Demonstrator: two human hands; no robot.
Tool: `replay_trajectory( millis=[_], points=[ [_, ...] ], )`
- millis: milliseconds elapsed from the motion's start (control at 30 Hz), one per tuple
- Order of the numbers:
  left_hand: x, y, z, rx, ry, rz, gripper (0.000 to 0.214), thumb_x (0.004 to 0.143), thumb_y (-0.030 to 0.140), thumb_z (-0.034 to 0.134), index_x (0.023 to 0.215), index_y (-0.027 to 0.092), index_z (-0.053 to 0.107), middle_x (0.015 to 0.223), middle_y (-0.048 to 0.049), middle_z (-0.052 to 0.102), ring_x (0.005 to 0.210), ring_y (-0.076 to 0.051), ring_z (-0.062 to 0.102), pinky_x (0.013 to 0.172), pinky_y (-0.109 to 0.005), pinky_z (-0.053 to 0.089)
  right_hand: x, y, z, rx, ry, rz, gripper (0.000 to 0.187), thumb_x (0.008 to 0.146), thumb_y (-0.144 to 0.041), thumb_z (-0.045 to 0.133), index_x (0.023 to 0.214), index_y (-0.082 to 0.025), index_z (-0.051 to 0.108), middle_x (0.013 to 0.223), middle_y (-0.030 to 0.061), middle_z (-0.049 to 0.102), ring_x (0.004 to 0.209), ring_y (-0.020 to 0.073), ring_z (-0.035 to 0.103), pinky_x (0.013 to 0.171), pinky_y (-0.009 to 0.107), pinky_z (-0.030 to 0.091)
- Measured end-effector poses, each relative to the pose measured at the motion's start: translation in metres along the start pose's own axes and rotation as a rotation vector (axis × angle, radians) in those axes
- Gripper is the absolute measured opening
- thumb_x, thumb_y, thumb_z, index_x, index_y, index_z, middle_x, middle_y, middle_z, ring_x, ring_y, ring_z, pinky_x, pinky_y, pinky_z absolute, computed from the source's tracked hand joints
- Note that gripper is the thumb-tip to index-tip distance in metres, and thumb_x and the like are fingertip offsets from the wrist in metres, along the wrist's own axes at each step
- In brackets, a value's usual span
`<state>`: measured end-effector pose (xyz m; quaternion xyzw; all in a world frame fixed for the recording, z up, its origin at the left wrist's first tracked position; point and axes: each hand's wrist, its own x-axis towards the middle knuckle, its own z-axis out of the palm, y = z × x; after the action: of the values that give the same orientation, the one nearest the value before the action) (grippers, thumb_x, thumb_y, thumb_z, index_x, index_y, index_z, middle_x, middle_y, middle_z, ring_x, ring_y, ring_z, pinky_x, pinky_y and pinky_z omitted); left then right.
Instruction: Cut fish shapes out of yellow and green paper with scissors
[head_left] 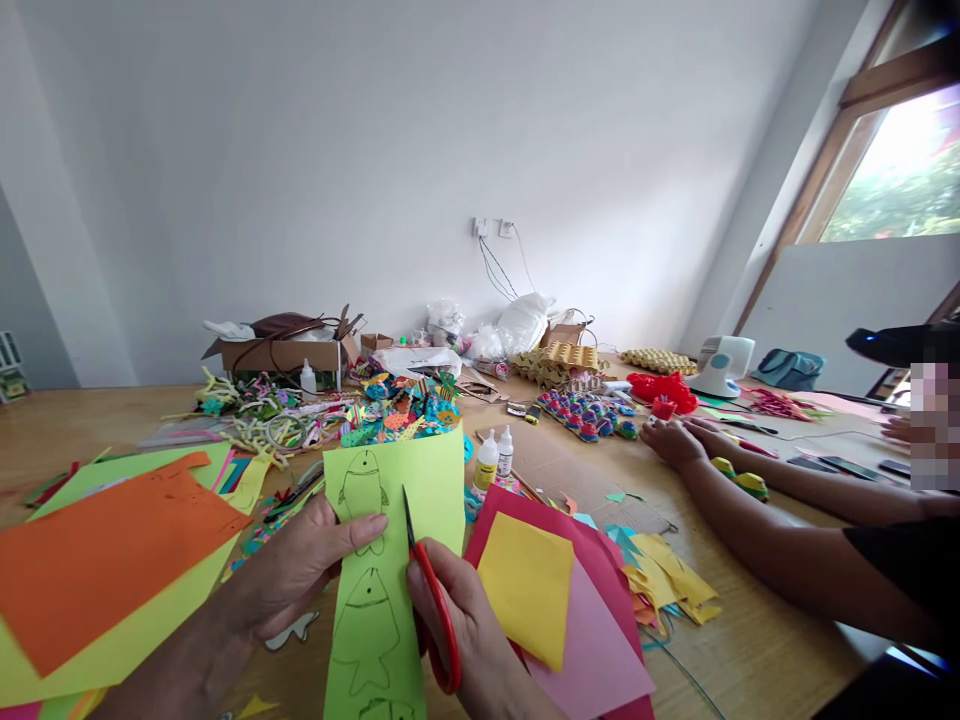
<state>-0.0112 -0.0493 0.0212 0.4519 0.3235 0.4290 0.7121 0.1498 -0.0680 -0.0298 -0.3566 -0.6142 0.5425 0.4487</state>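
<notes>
A sheet of lime-green paper (431, 470) with several fish outlines drawn on it stands raised before me. My left hand (300, 555) pinches it at the left edge, thumb lying over the upper fish drawing (364, 480). A second fish drawing (366, 630) shows whole beneath it. My right hand (465, 610) grips red-handled scissors (442, 630), their dark blades pointing up against the paper, right of the drawings. Whether the blades are parted is hard to tell. Below my left wrist a pale fish-shaped cutout (292, 630) lies on the table.
Orange paper (112, 550) lies on the left; yellow paper (529, 590) tops pink and red sheets on the right. Two glue bottles (495, 455), colourful cutouts (405, 405) and egg trays (562, 365) are behind. At right, a co-worker's arms (757, 510) reach over the table.
</notes>
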Motion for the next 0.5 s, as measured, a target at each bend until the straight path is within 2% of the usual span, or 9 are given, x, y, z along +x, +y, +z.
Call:
replay_trajectory(
  millis=[300,500],
  points=[
    [-0.003,0.002,0.001,0.019,-0.015,-0.003,0.032,0.077,0.023,0.069,0.109,0.019,0.069,0.094,-0.0099,0.077,0.086,-0.030,0.071,0.077,-0.041,0.056,0.003,0.015,0.002,-0.065,0.020,-0.065,0.044,0.089,-0.058,0.042,0.070,-0.018,0.046,0.059,-0.0039,0.039,0.053,0.0089,0.035,0.045,0.019,0.028],
    [-0.003,0.002,0.003,0.011,-0.026,-0.005,0.034,0.076,0.022,0.070,0.110,0.021,0.068,0.093,-0.0096,0.077,0.085,-0.031,0.071,0.075,-0.041,0.056,0.004,0.006,0.000,-0.037,-0.012,-0.042,0.045,0.088,-0.059,0.042,0.073,-0.017,0.048,0.057,-0.0042,0.042,0.050,0.0086,0.041,0.044,0.018,0.031]
  ],
)
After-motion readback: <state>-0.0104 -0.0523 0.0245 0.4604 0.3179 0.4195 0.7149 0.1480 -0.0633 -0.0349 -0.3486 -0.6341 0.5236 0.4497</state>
